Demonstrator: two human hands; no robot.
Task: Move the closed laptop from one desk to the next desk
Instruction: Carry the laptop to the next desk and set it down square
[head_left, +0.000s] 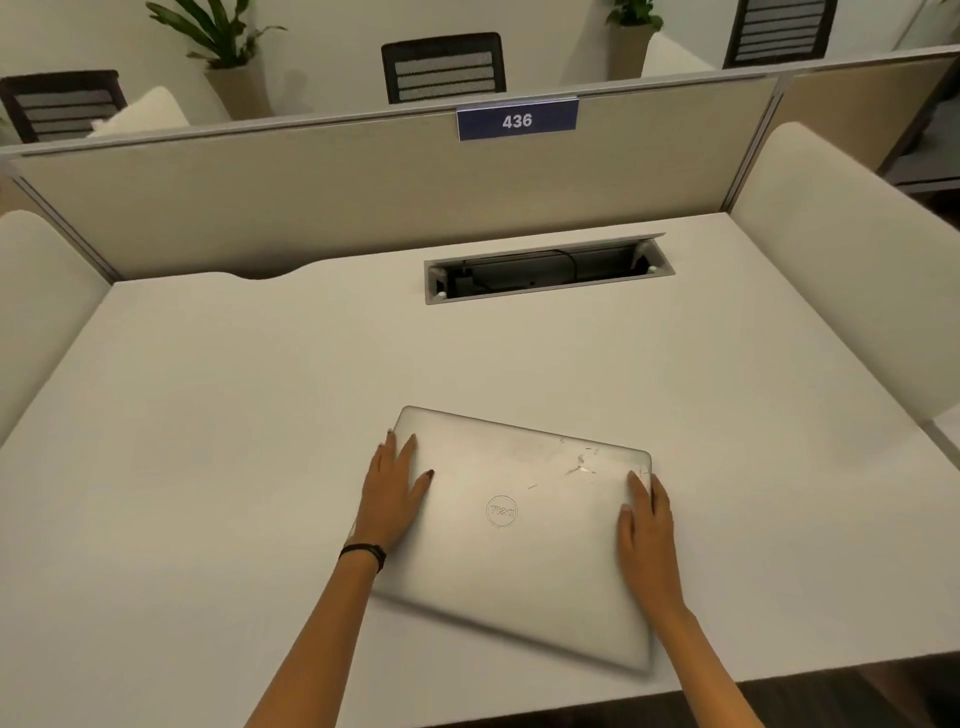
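A closed silver laptop (519, 540) with a round logo and scratches on its lid sits on the white desk (234, 441), near the front edge and turned a little clockwise. My left hand (392, 491) grips its left edge, thumb flat on the lid and fingers over the side. My right hand (644, 530) holds the right edge the same way. The near edge of the laptop looks blurred and slightly raised off the desk; I cannot tell for certain whether it is touching.
A beige partition (363, 192) with a blue sign reading 436 (517, 120) closes the desk's far side. An open cable tray (548, 273) is sunk into the desk behind the laptop. Rounded white dividers (852, 270) flank the desk. Chairs and potted plants stand beyond.
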